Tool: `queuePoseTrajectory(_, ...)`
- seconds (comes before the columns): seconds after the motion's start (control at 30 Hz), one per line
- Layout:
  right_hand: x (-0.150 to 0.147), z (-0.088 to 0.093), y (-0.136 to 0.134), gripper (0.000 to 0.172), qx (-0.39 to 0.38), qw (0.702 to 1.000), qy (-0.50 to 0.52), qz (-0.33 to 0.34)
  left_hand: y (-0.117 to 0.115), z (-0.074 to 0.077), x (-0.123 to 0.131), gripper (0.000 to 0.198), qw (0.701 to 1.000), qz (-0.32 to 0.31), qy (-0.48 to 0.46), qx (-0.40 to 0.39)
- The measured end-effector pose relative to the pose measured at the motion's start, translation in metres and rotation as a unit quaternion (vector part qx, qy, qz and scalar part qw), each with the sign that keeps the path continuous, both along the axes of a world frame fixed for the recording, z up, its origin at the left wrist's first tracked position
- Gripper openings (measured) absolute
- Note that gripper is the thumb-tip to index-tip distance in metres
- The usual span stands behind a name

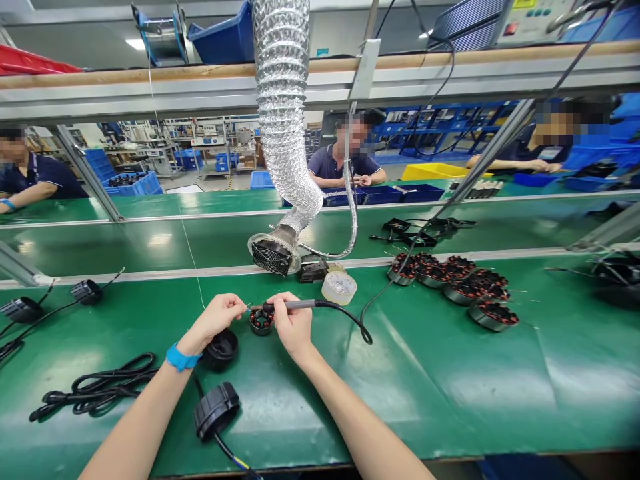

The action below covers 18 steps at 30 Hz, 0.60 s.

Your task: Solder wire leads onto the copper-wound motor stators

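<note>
My right hand [293, 328] is closed round the grey handle of a soldering iron [300, 304], whose tip points left. Close to that tip, my left hand [219, 319] pinches a thin wire with a bit of blue at the fingertips; its exact end is too small to make out. A motor stator [261, 323] with copper-red windings lies just under the iron's tip. Below my left hand sits a round black housing [220, 349], partly covered by the wrist. Nearer me, a ribbed black cap [217, 411] with a cable rests on the green bench [380, 400].
Several stators [465, 287] stand at the right. A fume extractor hose [285, 120] hangs over the bench, its fan [273, 257] beyond my hands. A round tub [339, 287] is beside it. Black cable [100, 387] lies left. A spool [161, 33] sits on the shelf. Co-workers sit opposite.
</note>
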State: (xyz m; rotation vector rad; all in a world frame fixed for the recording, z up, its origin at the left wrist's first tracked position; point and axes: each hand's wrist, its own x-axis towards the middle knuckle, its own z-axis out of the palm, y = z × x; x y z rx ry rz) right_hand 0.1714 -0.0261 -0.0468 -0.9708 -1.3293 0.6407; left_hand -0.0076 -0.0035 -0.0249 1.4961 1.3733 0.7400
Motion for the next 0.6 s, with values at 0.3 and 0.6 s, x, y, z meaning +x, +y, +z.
queuePoseTrajectory(0.3, -0.0004, -0.0020, 0.0016, 0.030, -0.011, 1.000, 0.001, -0.005, -0.0004, 0.0010, 0.0004, 0.028, 1.000, 0.004, 0.003, -0.002)
queuePoseTrajectory(0.6, 0.0005, -0.0006, 0.0042, 0.032, -0.056, 0.995, 0.087, -0.011, -0.0030, 0.0072, 0.0034, 0.027, 1.000, 0.006, 0.018, 0.001)
